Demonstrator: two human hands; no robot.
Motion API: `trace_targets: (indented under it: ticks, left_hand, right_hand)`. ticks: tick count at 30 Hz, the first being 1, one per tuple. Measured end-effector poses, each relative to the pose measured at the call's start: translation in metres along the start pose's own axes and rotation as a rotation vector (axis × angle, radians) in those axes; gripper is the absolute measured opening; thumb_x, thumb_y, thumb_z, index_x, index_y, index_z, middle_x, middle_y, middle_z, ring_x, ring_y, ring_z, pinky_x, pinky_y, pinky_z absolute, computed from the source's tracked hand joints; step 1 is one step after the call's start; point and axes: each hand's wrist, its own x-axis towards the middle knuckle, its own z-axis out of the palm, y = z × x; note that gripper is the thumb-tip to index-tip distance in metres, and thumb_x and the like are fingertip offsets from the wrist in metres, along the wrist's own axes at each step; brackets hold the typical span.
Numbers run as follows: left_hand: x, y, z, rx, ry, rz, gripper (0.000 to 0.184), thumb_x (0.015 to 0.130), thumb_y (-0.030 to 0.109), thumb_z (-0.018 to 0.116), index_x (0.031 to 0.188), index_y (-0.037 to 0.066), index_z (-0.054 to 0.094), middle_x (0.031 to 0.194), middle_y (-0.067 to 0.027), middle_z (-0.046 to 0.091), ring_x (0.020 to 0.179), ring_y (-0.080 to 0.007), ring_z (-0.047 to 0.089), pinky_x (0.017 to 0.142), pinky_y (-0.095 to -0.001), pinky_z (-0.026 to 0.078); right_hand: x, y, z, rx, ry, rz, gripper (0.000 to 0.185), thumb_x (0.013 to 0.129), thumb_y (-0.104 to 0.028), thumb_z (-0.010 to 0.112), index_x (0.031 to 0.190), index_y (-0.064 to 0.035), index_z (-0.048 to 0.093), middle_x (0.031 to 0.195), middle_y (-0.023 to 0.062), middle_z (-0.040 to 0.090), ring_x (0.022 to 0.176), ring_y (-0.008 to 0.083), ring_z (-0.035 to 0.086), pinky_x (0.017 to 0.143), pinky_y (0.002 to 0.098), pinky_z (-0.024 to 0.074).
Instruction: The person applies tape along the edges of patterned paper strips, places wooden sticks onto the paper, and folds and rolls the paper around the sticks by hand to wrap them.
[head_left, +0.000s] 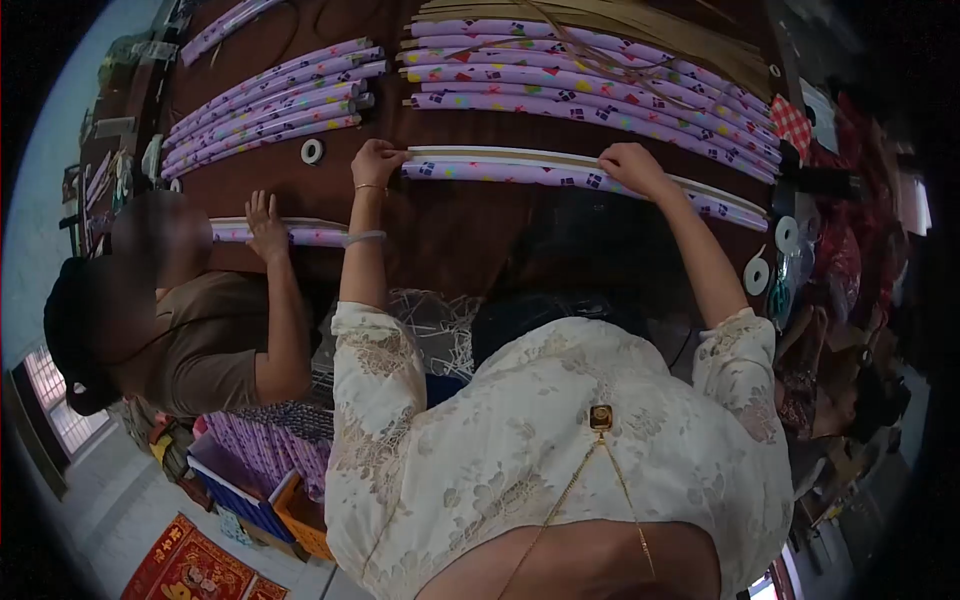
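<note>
A roll of purple patterned wrapping paper [500, 172] lies lengthwise on the dark table in front of me, with a pale strip [500, 152] along its far edge. My left hand [376, 163] is closed, its fingertips pinching the roll's left end. Further right, my right hand [630, 166] is also closed, thumb and fingers gripping the roll and strip along its upper edge. What lies inside the right fingers is hidden. Beyond the hands, several similar rolls [590, 88] lie stacked side by side, printed with small coloured shapes.
To my left a co-worker's hand [266, 228] rests on another purple roll [315, 236]. More rolls [270, 105] lie at the far left. White tape rolls [312, 151] sit on the brown table [460, 225], with another tape roll [756, 276] at the right edge. Brown strips [640, 40] lie at the back.
</note>
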Motion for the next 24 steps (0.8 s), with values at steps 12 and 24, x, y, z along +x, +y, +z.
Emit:
trace_targets:
  ticks: [12,24]
  left_hand:
    - [-0.01,0.013,-0.003,-0.112,-0.032,-0.02,0.038,0.056,0.023,0.08,0.081,0.002,0.06,0.075,-0.0081,0.067,0.071,-0.0174,0.065,0.064,-0.0287,0.05]
    - [-0.007,0.013,-0.003,-0.002,-0.012,-0.01,0.039,0.053,0.025,0.082,0.079,0.004,0.061,0.071,-0.0072,0.066,0.07,-0.0179,0.064,0.063,-0.0298,0.05]
  right_hand:
    - [0.12,-0.136,0.062,-0.131,-0.14,-0.194,0.019,0.074,-0.012,0.051,0.078,-0.0029,0.067,0.083,0.02,0.063,0.081,0.035,0.061,0.074,0.043,0.0487]
    - [0.121,-0.15,0.077,0.028,-0.114,-0.043,0.015,0.074,-0.013,0.052,0.074,-0.0029,0.064,0.083,0.0202,0.062,0.077,0.0376,0.06,0.071,0.0457,0.0479]
